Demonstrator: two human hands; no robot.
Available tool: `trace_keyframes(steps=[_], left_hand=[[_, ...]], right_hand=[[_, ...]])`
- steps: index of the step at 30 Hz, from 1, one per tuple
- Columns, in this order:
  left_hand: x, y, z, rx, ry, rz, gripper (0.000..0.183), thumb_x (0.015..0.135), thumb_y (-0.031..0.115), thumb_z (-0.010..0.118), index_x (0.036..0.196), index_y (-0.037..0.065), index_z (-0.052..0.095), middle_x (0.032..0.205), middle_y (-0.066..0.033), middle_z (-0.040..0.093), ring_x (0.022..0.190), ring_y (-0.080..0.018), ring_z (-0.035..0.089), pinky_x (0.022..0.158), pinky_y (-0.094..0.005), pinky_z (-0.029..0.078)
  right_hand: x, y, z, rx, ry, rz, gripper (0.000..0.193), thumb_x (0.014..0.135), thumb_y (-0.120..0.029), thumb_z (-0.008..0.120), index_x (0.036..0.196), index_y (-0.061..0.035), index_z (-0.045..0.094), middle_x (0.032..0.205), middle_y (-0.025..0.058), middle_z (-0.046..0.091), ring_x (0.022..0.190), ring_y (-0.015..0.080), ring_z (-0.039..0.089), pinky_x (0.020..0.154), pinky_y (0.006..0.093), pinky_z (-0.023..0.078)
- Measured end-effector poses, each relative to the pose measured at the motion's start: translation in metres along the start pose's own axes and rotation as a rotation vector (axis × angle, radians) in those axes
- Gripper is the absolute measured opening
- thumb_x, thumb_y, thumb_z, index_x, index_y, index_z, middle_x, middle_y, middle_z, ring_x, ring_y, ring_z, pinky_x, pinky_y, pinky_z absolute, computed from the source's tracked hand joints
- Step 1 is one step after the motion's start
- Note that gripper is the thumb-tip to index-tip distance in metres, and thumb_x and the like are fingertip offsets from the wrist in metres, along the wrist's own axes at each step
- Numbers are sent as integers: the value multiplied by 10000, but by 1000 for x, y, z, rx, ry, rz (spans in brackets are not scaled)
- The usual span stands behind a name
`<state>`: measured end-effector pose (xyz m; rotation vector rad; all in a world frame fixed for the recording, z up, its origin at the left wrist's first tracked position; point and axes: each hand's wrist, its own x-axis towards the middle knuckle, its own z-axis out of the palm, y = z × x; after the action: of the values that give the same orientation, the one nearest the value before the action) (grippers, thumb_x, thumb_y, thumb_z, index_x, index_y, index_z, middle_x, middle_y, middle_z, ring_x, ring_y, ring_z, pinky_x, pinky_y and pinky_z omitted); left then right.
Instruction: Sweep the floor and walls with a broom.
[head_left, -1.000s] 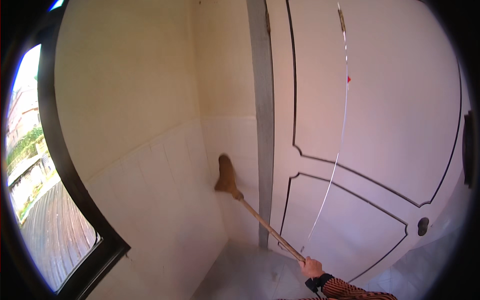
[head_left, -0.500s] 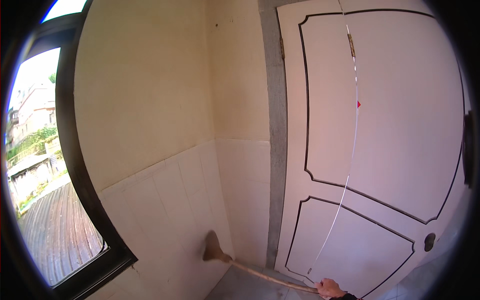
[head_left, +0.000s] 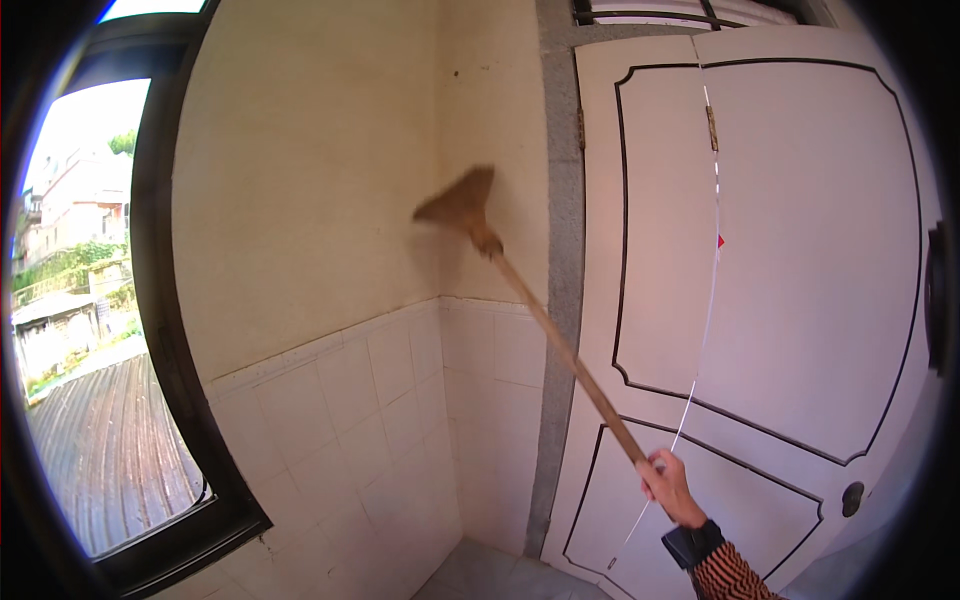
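Observation:
My right hand [head_left: 670, 485] comes in from the lower right, its fingers wrapped round the wooden handle of a broom [head_left: 565, 350]. From the hand the handle slants up and to the left, ending in a fan-shaped brown broom head [head_left: 462, 208]. The head is raised beside the corner of the yellowish wall [head_left: 320, 180], above the white tiles. Whether its bristles touch the wall I cannot tell. A black watch [head_left: 692, 543] and a striped sleeve show at my right wrist. My left hand is out of the picture.
A pale door [head_left: 780, 260] with dark trim lines and a round knob [head_left: 852, 498] stands at the right. A dark-framed window [head_left: 165, 300] is at the left. White tiles [head_left: 370, 430] line the lower wall. Grey floor [head_left: 500, 575] shows below the corner.
The broom head has swung up from low by the tiles to the upper wall near the corner. My right hand has risen with the handle, and the view has tilted slightly upward.

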<state>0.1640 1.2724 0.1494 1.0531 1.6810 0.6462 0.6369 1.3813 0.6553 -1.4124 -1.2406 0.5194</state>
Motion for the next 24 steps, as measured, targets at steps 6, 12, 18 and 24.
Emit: trace_keyframes(steps=[6,12,18,24], left_hand=[[4,-7,-10,6,-14,-17,437,740,293,559,1041,-17,497,821,-119,565,685,-185,521,536,-293,429],[6,-9,-23,16,-30,-36,428,745,293,552,1034,-19,501,828,-125,565,705,-192,525,552,-293,434],[-22,-36,-30,16,0,-118,420,750,293,545,1026,-20,505,835,-130,565,725,-199,530,568,-293,438],[-41,-83,-11,-116,59,-198,412,754,293,539,1018,-21,509,842,-135,565,745,-206,535,585,-293,442]], right_hand=[[159,-114,43,-249,290,-525,331,787,-323,517,757,4,483,580,124,528,522,203,534,461,310,413],[234,-184,76,-682,457,-415,432,836,-384,340,828,21,489,754,253,556,758,407,541,655,460,425],[158,40,108,-660,381,-210,354,845,-355,363,800,-11,433,649,238,536,631,416,529,550,496,402],[-49,218,67,-788,125,83,276,808,-275,443,817,-1,409,598,231,518,578,418,512,533,499,392]])
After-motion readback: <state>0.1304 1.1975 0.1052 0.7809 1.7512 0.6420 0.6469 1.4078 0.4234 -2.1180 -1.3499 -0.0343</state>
